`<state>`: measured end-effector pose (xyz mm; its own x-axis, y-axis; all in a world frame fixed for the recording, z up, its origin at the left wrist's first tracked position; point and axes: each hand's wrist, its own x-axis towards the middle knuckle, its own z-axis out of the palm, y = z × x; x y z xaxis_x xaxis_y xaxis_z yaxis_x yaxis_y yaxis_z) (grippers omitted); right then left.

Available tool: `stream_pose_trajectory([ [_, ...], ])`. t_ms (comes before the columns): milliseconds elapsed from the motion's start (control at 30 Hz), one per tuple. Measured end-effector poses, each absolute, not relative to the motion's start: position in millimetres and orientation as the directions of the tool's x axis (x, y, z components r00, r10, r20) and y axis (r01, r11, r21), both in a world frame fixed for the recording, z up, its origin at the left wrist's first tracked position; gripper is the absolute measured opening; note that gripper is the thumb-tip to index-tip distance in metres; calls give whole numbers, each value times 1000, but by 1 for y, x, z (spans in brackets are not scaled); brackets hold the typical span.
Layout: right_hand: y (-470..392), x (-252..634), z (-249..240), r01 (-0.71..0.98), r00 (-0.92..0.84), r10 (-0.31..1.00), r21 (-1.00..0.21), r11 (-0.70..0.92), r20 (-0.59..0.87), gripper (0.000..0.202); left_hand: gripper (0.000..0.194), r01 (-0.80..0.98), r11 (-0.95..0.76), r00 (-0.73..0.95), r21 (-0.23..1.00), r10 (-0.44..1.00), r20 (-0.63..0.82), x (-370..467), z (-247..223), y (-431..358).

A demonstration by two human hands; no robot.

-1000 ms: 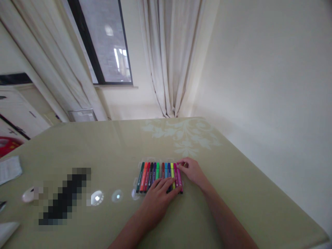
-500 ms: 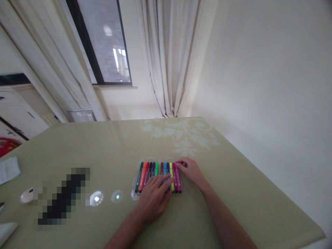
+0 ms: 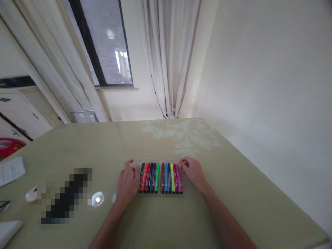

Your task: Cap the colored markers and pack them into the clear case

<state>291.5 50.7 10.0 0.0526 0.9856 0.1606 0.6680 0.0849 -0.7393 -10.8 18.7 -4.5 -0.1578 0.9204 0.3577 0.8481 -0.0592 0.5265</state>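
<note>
A clear plastic marker case [image 3: 159, 194] lies unfolded flat on the table, with felt-tip markers [image 3: 153, 178] of several colours lined up in its two halves. My left hand [image 3: 127, 181] is at the case's left edge, fingers apart, partly covering the dark green marker at that end. At the upper right corner, beside the magenta markers [image 3: 178, 178], my right hand [image 3: 192, 171] has its thumb and fingers pinched on the case's edge. Its fingertips are partly hidden.
The green tabletop [image 3: 233, 193] has a pale leaf pattern towards the back. To the left lie a blurred-out dark object [image 3: 67, 195], a round white thing [image 3: 31, 194] and folded paper [image 3: 11, 170]. A wall [image 3: 272, 86] borders the table's right side.
My left hand has moved left off the markers to the case's left edge, uncovering the rows. My right hand stays near the upper right corner. The view has shifted slightly.
</note>
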Motion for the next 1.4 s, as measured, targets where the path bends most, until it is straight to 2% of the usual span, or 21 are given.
stream_pose_trajectory([
  [100, 50, 291, 10, 610, 77, 985, -789, 75, 153, 21, 40, 672, 35, -244, 739, 953, 178, -3, 2, 19],
  [233, 48, 288, 17, 427, 121, 982, -900, 81, 146, 29, 42, 404, -28, -282, 914, 947, 153, 3, 11, 19],
  [333, 41, 279, 26, 339, 93, 973, -926, 167, 210, 32, 43, 196, -148, -238, 969, 952, 193, 10, 17, 13],
  [433, 30, 265, 35, 296, 20, 975, -933, 206, 222, 31, 42, 121, -258, -144, 959, 951, 274, 22, 21, 1],
  [533, 18, 250, 39, 220, -88, 968, -943, 251, 237, 33, 47, 190, -390, 63, 901, 921, 385, 37, 18, -13],
  [600, 12, 243, 40, 138, -163, 943, -939, 314, 291, 33, 59, 322, -475, 200, 819, 880, 431, 45, 13, -19],
  [667, 9, 238, 40, 68, -209, 923, -937, 344, 323, 33, 68, 461, -519, 257, 720, 855, 452, 52, 7, -21],
  [733, 8, 236, 38, 12, -220, 925, -947, 320, 310, 35, 70, 542, -519, 254, 661, 851, 460, 55, 0, -21],
  [800, 9, 234, 36, -41, -190, 946, -965, 258, 261, 37, 75, 561, -507, 233, 655, 855, 463, 57, -5, -19],
  [900, 12, 232, 29, -97, -150, 977, -986, 136, 150, 41, 79, 549, -477, 181, 687, 870, 459, 60, -9, -19],
  [1033, 14, 226, 18, -153, -202, 979, -988, 6, 37, 44, 68, 507, -421, 99, 753, 896, 434, 67, -9, -19],
  [1133, 14, 223, 14, -139, -257, 965, -987, -80, -42, 50, 61, 465, -410, 89, 785, 903, 420, 69, -12, -17],
  [1400, 11, 227, 21, -155, -284, 927, -942, -299, -247, 58, 70, 452, -463, 148, 763, 882, 448, 65, -22, -15],
])
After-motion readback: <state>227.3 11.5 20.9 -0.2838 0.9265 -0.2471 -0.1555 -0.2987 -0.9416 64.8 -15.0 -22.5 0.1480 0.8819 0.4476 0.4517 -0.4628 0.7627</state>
